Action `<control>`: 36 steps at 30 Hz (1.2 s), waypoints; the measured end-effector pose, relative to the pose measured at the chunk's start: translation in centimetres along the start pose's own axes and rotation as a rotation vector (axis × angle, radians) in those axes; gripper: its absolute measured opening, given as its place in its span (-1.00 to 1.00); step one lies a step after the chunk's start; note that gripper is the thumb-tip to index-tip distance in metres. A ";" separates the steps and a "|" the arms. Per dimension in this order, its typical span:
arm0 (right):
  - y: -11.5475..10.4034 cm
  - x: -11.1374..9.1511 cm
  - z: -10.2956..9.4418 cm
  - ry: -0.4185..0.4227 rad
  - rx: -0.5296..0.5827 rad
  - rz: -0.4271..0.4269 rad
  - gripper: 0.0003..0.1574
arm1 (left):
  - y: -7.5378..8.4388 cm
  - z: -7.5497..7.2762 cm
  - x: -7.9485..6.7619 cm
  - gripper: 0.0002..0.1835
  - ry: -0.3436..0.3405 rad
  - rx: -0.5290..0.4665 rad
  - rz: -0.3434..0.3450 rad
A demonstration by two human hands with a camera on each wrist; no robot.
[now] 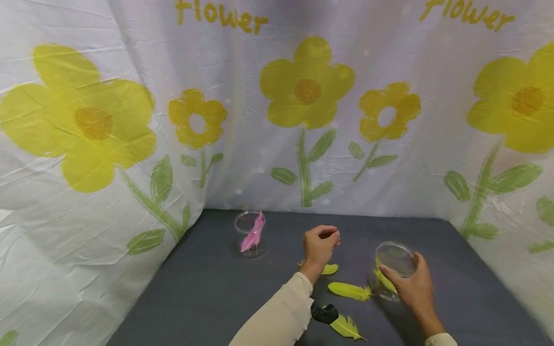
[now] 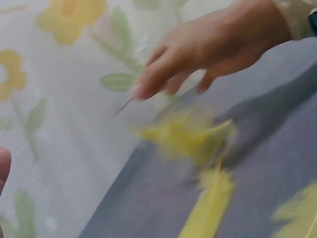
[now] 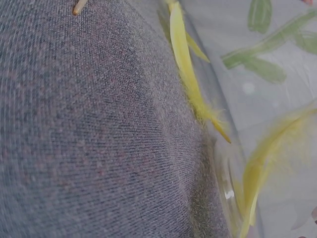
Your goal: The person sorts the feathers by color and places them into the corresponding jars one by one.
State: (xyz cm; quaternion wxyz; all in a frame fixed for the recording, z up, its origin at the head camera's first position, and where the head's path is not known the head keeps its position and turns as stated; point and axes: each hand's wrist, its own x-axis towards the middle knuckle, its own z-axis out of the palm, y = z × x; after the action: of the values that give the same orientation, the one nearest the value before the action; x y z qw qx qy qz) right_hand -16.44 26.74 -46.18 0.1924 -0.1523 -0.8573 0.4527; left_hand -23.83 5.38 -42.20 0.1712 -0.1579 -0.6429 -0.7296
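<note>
My right hand (image 1: 417,288) grips a clear plastic cup (image 1: 391,247), tilted a little, with its thumb and fingers around the sides. A yellow feather (image 1: 386,280) shows inside the cup; in the left wrist view this feather (image 2: 188,136) is blurred beneath the fingers. My left hand (image 1: 319,247) is raised to the left of the cup, fingers loosely bent, with nothing visible between them. Below it lies another yellow feather (image 1: 330,269), partly hidden by the wrist. A longer yellow feather (image 1: 349,290) lies on the dark table, its quill pointing towards the cup.
At the back left stands a second clear cup (image 1: 255,252) holding a pink feather (image 1: 253,235). Nearer me, one more yellow feather (image 1: 346,327) lies beside a black wrist device (image 1: 324,314). A white curtain (image 1: 242,182) printed with flowers borders the dark table (image 1: 195,298).
</note>
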 end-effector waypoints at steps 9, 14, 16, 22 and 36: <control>-0.1 0.0 0.0 -0.009 -0.022 0.003 0.47 | 0.8 -6.2 0.5 -0.92 0.083 -0.041 -0.050; -0.1 0.4 0.0 0.003 -0.003 -0.029 0.46 | -3.1 -8.0 0.6 -0.93 0.139 0.008 -0.151; -0.2 0.7 -0.1 0.002 0.007 -0.042 0.45 | -4.3 -8.4 0.6 -0.93 0.155 0.032 -0.181; -0.1 0.2 -0.2 -0.029 -0.030 -0.003 0.47 | -6.8 -9.4 -1.0 -0.91 0.189 0.119 -0.287; 0.3 0.2 -0.1 -0.007 -0.036 0.004 0.47 | -7.9 -9.0 -1.7 -0.82 0.152 0.353 -0.448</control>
State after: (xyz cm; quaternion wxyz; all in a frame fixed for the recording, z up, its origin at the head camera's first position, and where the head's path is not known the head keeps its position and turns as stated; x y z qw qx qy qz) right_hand -16.50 27.06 -46.31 0.1857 -0.1557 -0.8656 0.4381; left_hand -26.00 -2.58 -51.07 0.0783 0.0754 -0.7640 -0.6360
